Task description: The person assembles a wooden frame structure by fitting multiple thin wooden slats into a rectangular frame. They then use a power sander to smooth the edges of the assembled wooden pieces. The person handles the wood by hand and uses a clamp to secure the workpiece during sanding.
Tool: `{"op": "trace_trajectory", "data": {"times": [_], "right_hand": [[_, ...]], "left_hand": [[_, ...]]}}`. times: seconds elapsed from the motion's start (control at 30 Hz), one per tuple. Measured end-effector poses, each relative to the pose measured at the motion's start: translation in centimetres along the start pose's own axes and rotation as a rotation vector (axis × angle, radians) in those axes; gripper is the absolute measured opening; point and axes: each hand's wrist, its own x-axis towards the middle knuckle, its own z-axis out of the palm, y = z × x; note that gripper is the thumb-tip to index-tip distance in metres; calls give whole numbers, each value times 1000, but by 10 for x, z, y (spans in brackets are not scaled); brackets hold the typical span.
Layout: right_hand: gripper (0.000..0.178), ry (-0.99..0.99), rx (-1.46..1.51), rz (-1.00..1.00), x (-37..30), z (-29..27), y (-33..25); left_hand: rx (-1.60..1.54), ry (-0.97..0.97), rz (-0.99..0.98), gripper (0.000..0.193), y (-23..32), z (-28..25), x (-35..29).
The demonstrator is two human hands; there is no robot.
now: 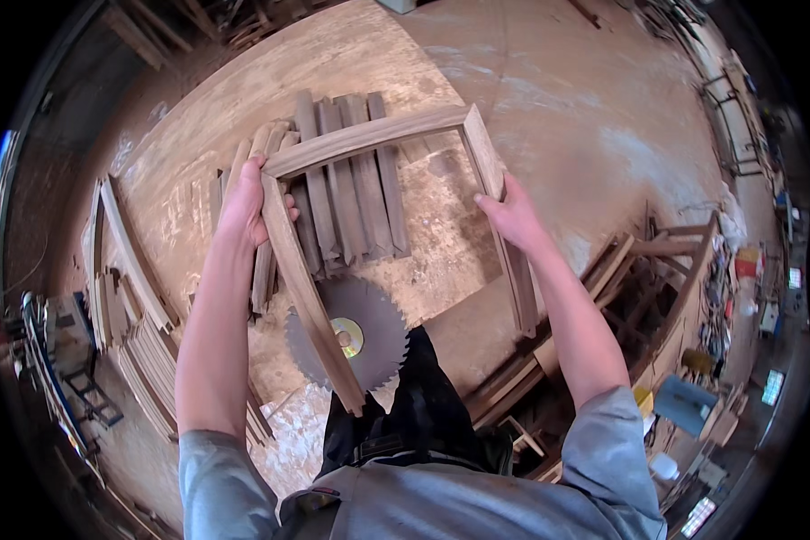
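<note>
Between my hands is a three-sided wooden frame (369,139), its open side toward my body. My left hand (250,200) is closed round its left side piece, just below the far left corner. On the right side piece, my right hand (511,214) grips with the thumb on top and the other fingers mostly hidden. Below the frame lies a row of short wooden strips (342,193) on a light board. A round toothed saw blade (382,328) with a yellow centre lies close to my legs, partly covered by the frame's left piece.
Long wooden strips (139,256) and a stack of pieces (148,378) lie at the left. More timber and assembled wooden frames (666,261) crowd the right side. The light plywood board (243,99) reaches away across the floor. A blue-grey container (684,405) stands at the lower right.
</note>
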Motion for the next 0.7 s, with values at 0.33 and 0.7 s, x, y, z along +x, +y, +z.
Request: {"op": "trace_trajectory", "data": {"times": [0.33,0.7], "right_hand": [[50,-126,-135,-54,53,39,-68],[49,-292,-477,-285,124,97,-185]], "left_hand": [[-83,217,45,54,19,-57,28],[-357,488,120,53,-16,-147,16]]}}
